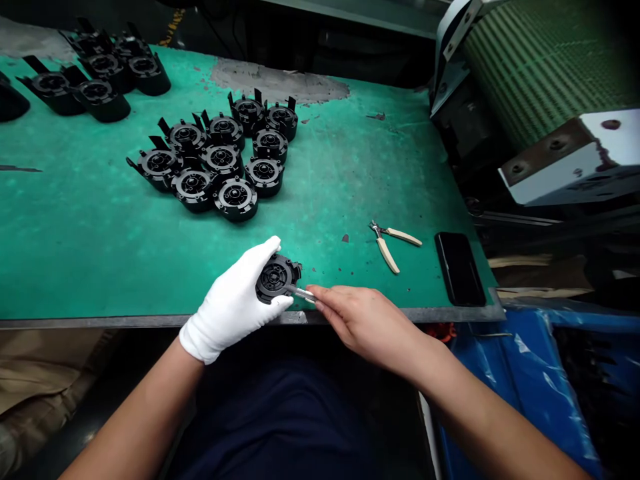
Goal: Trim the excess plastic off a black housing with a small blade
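My left hand (235, 300), in a white glove, is closed around a round black plastic part (275, 277) near the front edge of the bench. Ring-shaped ribs show on the part's upper face. Bare, my right hand (357, 313) pinches a thin grey tool like a small knife (304, 293), whose tip meets the right rim of the part. Its handle is mostly hidden in my fingers. Beyond my hands stands a group of similar black plastic parts (220, 160), some with upright tabs.
Side cutters (385, 245) with cream handles lie spread on the green bench top (340, 180). A black phone (459, 269) rests near the right corner. More black parts (103, 90) stand at the back left. A green conveyor belt (550, 60) rises at right, above blue plastic sheeting (505, 373).
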The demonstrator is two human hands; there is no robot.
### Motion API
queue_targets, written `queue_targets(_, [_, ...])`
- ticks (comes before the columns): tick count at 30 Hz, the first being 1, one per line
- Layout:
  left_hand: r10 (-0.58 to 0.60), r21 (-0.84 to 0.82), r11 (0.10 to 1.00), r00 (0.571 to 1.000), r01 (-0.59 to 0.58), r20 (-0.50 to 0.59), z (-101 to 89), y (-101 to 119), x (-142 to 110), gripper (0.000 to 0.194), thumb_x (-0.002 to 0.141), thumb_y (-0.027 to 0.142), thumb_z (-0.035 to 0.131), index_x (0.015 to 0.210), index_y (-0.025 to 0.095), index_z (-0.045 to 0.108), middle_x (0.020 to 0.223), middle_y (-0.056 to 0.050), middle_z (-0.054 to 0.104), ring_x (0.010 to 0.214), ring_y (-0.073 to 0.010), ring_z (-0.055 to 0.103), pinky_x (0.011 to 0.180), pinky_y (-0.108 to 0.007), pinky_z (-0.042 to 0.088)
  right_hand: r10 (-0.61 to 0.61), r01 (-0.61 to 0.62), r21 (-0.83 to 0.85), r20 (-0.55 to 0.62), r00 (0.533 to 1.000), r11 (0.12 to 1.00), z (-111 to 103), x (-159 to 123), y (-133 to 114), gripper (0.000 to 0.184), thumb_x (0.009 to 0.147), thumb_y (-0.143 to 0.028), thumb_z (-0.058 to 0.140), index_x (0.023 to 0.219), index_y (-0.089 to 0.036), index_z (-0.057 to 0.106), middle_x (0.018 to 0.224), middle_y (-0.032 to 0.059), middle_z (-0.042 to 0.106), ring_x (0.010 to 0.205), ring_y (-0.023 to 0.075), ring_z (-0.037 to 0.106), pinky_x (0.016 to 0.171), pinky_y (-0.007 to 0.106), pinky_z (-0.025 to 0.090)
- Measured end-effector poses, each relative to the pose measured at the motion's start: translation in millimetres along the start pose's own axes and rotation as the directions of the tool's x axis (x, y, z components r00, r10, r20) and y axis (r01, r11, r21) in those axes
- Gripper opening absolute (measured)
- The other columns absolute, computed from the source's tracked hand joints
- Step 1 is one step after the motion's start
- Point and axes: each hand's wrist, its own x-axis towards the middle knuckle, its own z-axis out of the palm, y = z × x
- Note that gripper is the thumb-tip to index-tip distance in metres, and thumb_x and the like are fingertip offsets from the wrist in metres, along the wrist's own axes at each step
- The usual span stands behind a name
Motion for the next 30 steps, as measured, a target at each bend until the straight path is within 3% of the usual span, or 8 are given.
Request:
queue_targets(3, [0.039,0.024,0.999,0.997,-0.041,0.061,-5.6,-3.2,5.4,0.088,0.085,0.044,0.076,0.157,0.022,0.031,0.16,-0.008,0.044,0.147,-0.0239,0.045,0.125,-0.037,0.036,-0.032,0.032,0.011,0.024,0.999,0.999,-3.6,2.0,0.1,0.038,0.109,-0.031,0.04,0.139,-0.024,0.063,0.115,0.0056,0.077,0.097,0.0226,0.073,0.081,0.033,0.055])
queue_targets(8, [0.059,0.03,0.998,0.997,-0.06,0.055,-7.8,-2.0,7.6,0.084,0.085,0.041,0.075,0.156,0.023,0.034,0.157,-0.008,0.047,0.143,-0.0251,0.049,0.123,-0.039,0.04,0.005,-0.004,0.025,-0.031,1.0,1.0,1.0,0.8,0.6,0.037,0.108,-0.03,0.043,0.141,-0.025,0.061,0.118,0.0063,0.076,0.102,0.0203,0.073,0.086,0.03,0.053])
queue_targets(16, [0.1,0.006,0.995,0.987,-0.102,0.128,-10.6,-7.7,13.2,0.084,0.085,0.043,0.075,0.156,0.023,0.035,0.156,-0.009,0.049,0.144,-0.0272,0.049,0.123,-0.042,0.04,-0.064,0.064,-0.035,0.009,0.998,0.997,-2.0,4.2,2.6,0.035,0.109,-0.031,0.041,0.136,-0.025,0.064,0.103,0.0049,0.076,0.088,0.0193,0.072,0.073,0.029,0.05])
queue_targets(23, [0.117,0.002,0.993,0.983,-0.119,0.141,-11.8,-8.6,14.5,0.084,0.084,0.04,0.075,0.155,0.022,0.035,0.155,-0.009,0.049,0.143,-0.0262,0.048,0.122,-0.041,0.041,-0.036,0.032,-0.102,-0.037,0.999,0.994,-3.1,8.8,2.9,0.033,0.109,-0.033,0.042,0.135,-0.028,0.062,0.102,0.0022,0.074,0.087,0.0192,0.071,0.07,0.029,0.045])
queue_targets(27, [0.114,0.002,0.993,0.982,-0.116,0.15,-11.2,-8.8,14.0,0.084,0.084,0.04,0.075,0.156,0.023,0.034,0.155,-0.009,0.049,0.142,-0.0265,0.05,0.121,-0.041,0.042,-0.071,0.07,-0.122,-0.007,0.997,0.99,-7.5,12.6,4.0,0.033,0.109,-0.031,0.042,0.134,-0.026,0.063,0.097,0.0036,0.074,0.083,0.0188,0.07,0.068,0.029,0.044])
queue_targets(30, [0.125,0.011,0.992,0.977,-0.128,0.173,-13.3,-10.1,17.3,0.085,0.084,0.042,0.075,0.156,0.024,0.034,0.154,-0.009,0.05,0.141,-0.0276,0.051,0.121,-0.042,0.043,-0.146,0.148,-0.038,0.057,0.988,0.988,-18.2,20.8,8.9,0.03,0.107,-0.029,0.046,0.128,-0.026,0.068,0.1,0.004,0.076,0.087,0.0181,0.07,0.073,0.027,0.045])
